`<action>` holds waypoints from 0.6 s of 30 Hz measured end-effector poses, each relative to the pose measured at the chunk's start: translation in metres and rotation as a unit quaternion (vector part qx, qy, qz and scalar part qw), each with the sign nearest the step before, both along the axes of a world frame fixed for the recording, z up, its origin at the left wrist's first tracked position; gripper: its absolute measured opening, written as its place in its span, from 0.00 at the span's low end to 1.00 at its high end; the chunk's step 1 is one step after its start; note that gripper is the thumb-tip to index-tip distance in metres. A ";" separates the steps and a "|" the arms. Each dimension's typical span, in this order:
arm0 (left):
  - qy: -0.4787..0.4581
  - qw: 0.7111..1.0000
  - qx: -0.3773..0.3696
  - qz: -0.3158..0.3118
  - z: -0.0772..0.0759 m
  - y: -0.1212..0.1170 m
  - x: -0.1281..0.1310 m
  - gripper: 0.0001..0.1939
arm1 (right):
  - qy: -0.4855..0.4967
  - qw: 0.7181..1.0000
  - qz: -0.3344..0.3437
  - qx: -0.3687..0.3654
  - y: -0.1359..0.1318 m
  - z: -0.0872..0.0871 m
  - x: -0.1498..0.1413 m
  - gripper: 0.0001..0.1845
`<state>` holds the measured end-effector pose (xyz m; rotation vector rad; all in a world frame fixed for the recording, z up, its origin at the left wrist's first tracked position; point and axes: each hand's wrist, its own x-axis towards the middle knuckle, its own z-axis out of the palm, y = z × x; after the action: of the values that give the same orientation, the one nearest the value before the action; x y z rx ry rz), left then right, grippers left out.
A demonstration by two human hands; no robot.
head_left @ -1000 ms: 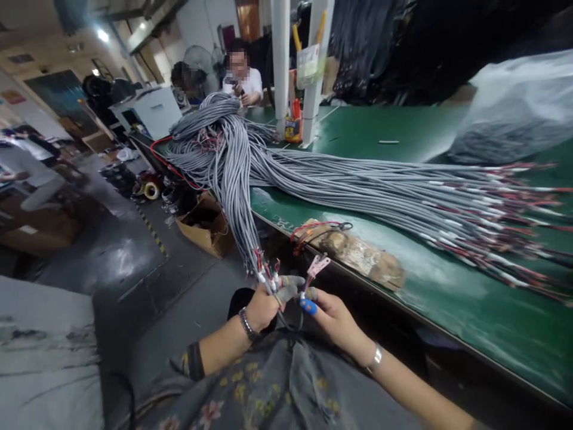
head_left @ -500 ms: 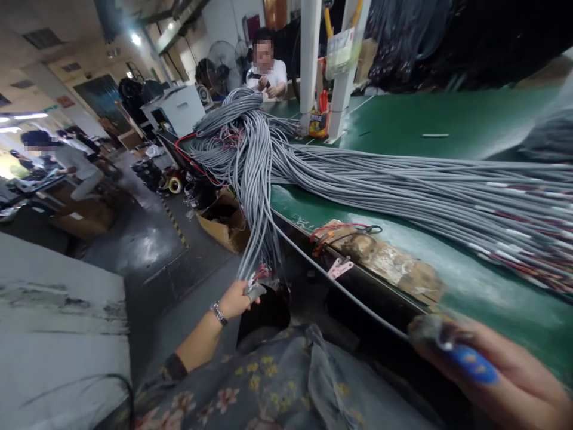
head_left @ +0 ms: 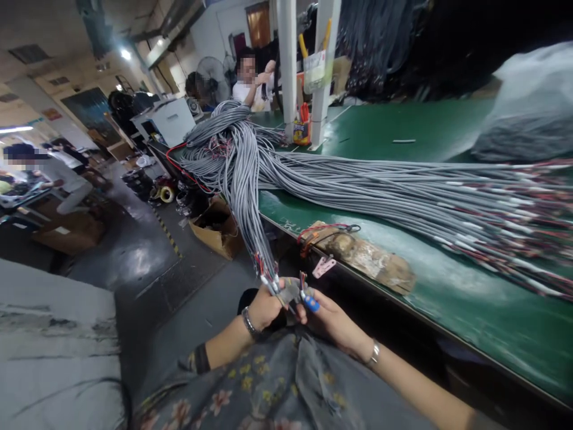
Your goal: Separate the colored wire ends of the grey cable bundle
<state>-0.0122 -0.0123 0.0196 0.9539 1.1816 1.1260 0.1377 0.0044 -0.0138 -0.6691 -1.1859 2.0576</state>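
Note:
My left hand is closed around a bunch of grey cable ends, with white sleeves and thin coloured wires showing above the fingers. A piece of grey material, perhaps tape, shows at its fingertips. Close beside it, my right hand is closed on a cable end whose coloured wires stick up. A small blue object lies at its thumb and fingers; its kind is unclear. From the bunch, grey cables run up to a large heap on the green table.
More grey cables with stripped ends lie along the green table. Near its edge are a taped cardboard piece and a pink clip. An open carton stands on the floor. A co-worker sits behind the table.
My right hand has come from the far right, by the table edge, to beside my left hand, bringing the cable end and blue object. The view has shifted slightly.

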 end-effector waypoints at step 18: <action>0.189 0.976 0.012 -0.110 -0.007 0.006 0.008 0.26 | -0.182 0.967 -0.145 0.100 0.010 0.017 0.026 0.22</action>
<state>-0.0047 -0.0059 0.0124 1.3240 1.3271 0.8022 0.1632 0.0139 0.0035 -1.0821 -1.3834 1.5889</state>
